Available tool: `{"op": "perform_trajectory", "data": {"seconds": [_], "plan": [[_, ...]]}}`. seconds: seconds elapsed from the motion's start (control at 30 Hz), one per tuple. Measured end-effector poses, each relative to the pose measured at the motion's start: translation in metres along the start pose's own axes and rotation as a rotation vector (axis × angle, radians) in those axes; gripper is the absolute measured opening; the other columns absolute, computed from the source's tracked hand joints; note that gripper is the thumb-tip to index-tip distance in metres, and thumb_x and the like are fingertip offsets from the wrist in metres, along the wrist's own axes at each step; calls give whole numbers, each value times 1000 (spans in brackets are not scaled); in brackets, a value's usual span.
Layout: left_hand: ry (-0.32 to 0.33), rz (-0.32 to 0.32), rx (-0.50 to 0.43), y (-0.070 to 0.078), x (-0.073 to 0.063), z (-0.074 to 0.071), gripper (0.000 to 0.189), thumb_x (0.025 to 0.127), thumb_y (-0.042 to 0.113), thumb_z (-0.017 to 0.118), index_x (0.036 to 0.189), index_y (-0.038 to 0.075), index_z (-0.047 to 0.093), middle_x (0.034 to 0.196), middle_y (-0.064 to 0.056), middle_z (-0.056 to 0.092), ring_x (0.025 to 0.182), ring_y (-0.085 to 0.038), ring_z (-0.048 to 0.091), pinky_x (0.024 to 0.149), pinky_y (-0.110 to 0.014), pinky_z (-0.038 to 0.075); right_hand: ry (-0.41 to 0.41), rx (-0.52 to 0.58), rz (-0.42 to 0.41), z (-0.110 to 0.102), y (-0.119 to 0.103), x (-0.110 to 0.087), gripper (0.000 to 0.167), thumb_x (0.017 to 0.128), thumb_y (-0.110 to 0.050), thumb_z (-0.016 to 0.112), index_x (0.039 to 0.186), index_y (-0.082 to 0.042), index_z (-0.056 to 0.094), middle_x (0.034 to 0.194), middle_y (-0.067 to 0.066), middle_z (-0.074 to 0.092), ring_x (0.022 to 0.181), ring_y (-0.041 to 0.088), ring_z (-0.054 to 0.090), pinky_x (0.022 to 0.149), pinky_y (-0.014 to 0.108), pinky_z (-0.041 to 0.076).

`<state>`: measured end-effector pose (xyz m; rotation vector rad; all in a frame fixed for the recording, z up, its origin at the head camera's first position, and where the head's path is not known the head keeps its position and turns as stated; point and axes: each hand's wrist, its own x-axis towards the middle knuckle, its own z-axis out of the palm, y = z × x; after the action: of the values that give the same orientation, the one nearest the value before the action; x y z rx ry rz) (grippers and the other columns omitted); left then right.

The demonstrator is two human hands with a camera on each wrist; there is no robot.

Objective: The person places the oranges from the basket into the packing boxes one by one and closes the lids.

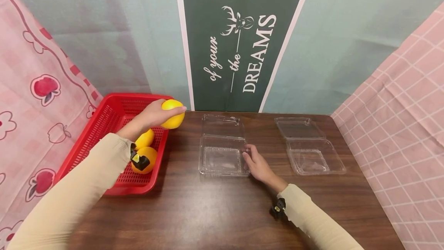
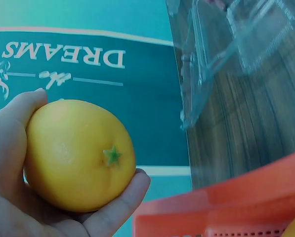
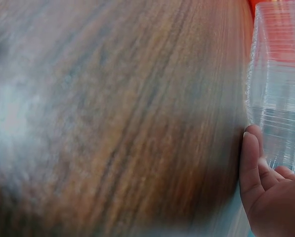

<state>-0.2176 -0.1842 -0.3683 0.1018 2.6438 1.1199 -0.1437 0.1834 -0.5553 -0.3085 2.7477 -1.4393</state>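
Observation:
My left hand (image 1: 154, 113) grips a round yellow-orange fruit, an orange (image 2: 80, 155) with a green star-shaped stem mark, its fingers and thumb wrapped about the sides. It is raised over the far right corner of the red basket (image 1: 161, 165). Inside that basket lie a second orange (image 1: 145, 160) and a yellow fruit (image 1: 145, 139), both partly covered by my sleeve and wristband. On the table to the right, a clear plastic clamshell box (image 1: 222, 159) lies with its lid folded back. My right hand (image 1: 258, 167) holds this box by its right wall, thumb and fingers at the rim.
Another clear clamshell box (image 1: 312, 157), also opened out, lies farther right on the brown wooden table (image 1: 215, 211). A blue-green curtain (image 1: 138, 49) with lettering hangs behind the table. Pink cloths (image 1: 399, 107) line the left and right sides.

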Motion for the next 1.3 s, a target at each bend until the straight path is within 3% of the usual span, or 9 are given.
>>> {"op": "perform_trajectory", "data": {"seconds": [0.17,0.27,0.43,0.7,0.83,0.93,1.07,1.2,1.3], "plan": [[-39,15,-77,6,-3,10,63,90,62,65,112,5,52,94,-12,60,81,-25,61,73,-37,56,4,-9,6,3,0,-1,32,108,-15,49,136,1,45,123,21,65,64,15,63,59,31,53],[-79,20,-150,9,-5,17,61,91,60,66,111,4,52,90,-11,61,77,-23,63,73,-38,58,12,-13,1,4,0,-3,32,109,-17,48,135,0,45,113,18,67,63,15,62,60,32,52],[-135,26,-255,12,-8,28,58,92,57,66,113,5,53,88,-10,63,77,-24,65,75,-40,60,8,-21,20,4,1,-3,31,109,-18,46,136,-3,46,93,12,67,62,14,62,63,32,50],[-196,13,-382,19,-12,42,53,94,54,65,112,6,54,92,-10,64,82,-25,68,81,-42,60,4,-24,30,1,-1,-1,36,110,-20,45,141,-3,44,75,5,64,63,14,62,66,33,50],[-226,15,-434,22,-12,47,52,95,51,64,117,5,53,96,-9,64,84,-24,67,85,-44,60,-2,-16,24,0,-1,0,40,110,-21,44,145,-1,43,77,7,64,64,15,63,70,36,51],[-249,13,-460,23,-11,49,52,96,50,64,119,5,53,97,-9,64,85,-23,68,88,-47,59,0,12,32,0,-1,1,40,110,-22,44,145,-1,43,94,12,68,67,16,64,71,36,51],[-281,16,-449,25,-12,48,53,96,51,63,120,5,52,101,-11,64,89,-25,67,90,-49,58,9,63,50,-1,-1,4,34,110,-21,45,136,0,48,103,17,67,66,17,64,66,32,52],[-312,24,-434,27,-11,46,53,96,51,62,121,6,52,105,-12,63,92,-26,67,88,-47,58,16,78,58,-1,-3,6,19,109,-18,48,118,-2,52,82,13,63,64,17,64,61,29,51],[-328,13,-435,26,-10,48,52,96,51,63,120,6,52,105,-12,63,91,-26,66,86,-45,59,32,54,55,-2,-4,6,14,108,-18,49,107,-4,54,79,7,59,68,16,60,65,30,49]]}}
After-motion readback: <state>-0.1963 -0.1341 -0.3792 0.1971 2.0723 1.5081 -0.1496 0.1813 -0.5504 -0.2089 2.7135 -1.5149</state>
